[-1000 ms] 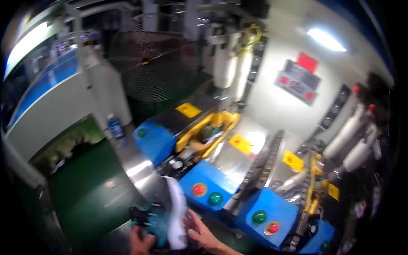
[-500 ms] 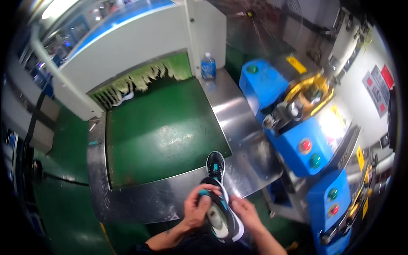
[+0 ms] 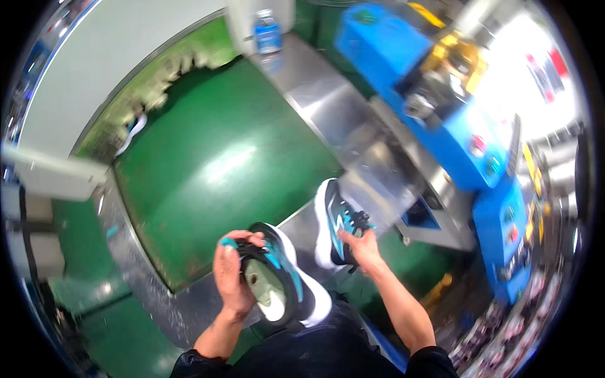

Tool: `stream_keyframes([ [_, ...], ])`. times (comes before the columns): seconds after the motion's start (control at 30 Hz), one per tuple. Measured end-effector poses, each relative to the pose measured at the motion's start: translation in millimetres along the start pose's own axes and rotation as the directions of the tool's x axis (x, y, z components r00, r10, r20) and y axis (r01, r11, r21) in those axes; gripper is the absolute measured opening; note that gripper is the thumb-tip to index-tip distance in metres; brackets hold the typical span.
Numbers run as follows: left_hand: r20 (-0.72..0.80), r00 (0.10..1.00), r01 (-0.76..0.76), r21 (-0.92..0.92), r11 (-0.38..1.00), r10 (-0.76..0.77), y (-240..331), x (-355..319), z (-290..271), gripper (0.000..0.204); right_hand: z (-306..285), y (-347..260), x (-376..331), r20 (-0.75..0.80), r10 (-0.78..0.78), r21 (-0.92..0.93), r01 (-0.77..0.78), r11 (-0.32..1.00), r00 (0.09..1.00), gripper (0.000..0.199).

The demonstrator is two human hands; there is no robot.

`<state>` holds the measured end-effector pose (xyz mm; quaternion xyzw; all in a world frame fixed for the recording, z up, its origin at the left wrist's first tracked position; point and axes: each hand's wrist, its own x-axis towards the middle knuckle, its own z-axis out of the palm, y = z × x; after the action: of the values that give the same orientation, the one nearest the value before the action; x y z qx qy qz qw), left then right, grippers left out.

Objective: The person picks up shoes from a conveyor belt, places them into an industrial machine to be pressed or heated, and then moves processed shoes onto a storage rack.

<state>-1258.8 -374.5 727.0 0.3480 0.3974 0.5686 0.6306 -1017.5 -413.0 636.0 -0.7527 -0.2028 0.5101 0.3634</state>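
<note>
My left hand is wrapped round the collar of a black sneaker with teal trim and a thick white sole. A pale green and white last shows in its opening. To the right, my right hand grips a second black, teal and white sneaker by its laced upper. That one is tilted over the steel edge of the machine table, toe away from me; whether it touches the steel I cannot tell. The two sneakers are apart.
A green conveyor belt runs under a ragged green fringe. Another white-soled shoe sits at the fringe's left. A water bottle stands on the steel frame. Blue button-control machines line the right side.
My right hand has taken hold of the second sneaker, which lay on the table's front edge. My left hand has moved left and up with the first sneaker. The view has shifted and turned.
</note>
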Motion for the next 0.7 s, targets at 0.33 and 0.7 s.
stream_keyframes([
  [0.33,0.882,0.447,0.341,-0.017,0.94,-0.146,-56,-18,123,0.049,-86,30,-271,-0.467,-0.256,0.187,0.377,0.907,0.846,0.044],
  [0.7,0.625,-0.752,0.512,0.755,0.409,-0.212,-52,-364,179,0.022,85,232,-584,-0.712,0.69,0.559,0.491,0.668,-0.13,0.057],
])
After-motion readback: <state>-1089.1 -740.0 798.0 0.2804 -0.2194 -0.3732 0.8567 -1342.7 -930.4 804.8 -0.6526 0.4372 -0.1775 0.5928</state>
